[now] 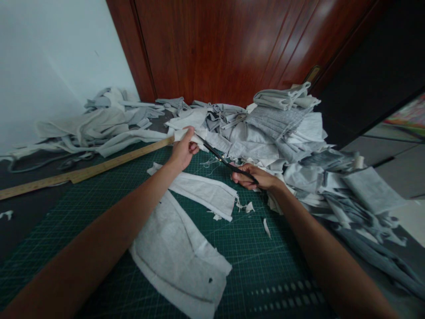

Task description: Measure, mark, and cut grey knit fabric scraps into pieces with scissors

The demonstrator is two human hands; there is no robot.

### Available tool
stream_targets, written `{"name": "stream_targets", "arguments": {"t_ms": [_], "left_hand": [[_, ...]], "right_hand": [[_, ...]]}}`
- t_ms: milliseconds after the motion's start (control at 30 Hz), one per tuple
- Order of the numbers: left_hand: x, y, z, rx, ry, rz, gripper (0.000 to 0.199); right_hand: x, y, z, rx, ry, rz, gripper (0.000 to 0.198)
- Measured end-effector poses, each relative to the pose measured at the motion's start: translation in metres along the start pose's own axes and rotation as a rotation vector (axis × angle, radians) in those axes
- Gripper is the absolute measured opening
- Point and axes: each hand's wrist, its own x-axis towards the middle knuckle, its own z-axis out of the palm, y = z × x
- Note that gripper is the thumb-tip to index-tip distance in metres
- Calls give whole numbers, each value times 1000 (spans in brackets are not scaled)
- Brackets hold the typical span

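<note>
Pinched in my left hand [184, 149] is a small white fabric piece [201, 134], held up above the far part of the cutting mat. My right hand [249, 176] grips black-handled scissors [222, 158], whose blades point up and left to the fabric's right end. Whether the blades are parted there is too small to tell. Below my hands a narrow pale fabric strip [207, 191] lies on the green cutting mat [255, 248]. Nearer to me spreads a larger grey-white fabric panel [179, 252] with a small dark hole, partly hidden by my left forearm.
A wooden ruler [122, 161] runs across the mat's left side. Heaped grey and white fabric [282, 128] lines the back and right; another fabric pile [96, 117] lies by the left wall. Small scraps [249, 207] and loose threads dot the mat. A reddish wooden door [212, 48] stands behind.
</note>
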Motion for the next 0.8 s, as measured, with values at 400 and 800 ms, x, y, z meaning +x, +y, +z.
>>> {"name": "stream_targets", "arguments": {"t_ms": [400, 800], "left_hand": [[-1, 1, 0, -12, 15, -8, 42], [-4, 3, 2, -8, -3, -20, 41]], "right_hand": [[0, 4, -2, 43, -10, 0, 56], [-1, 3, 1, 29, 33, -9, 56]]}}
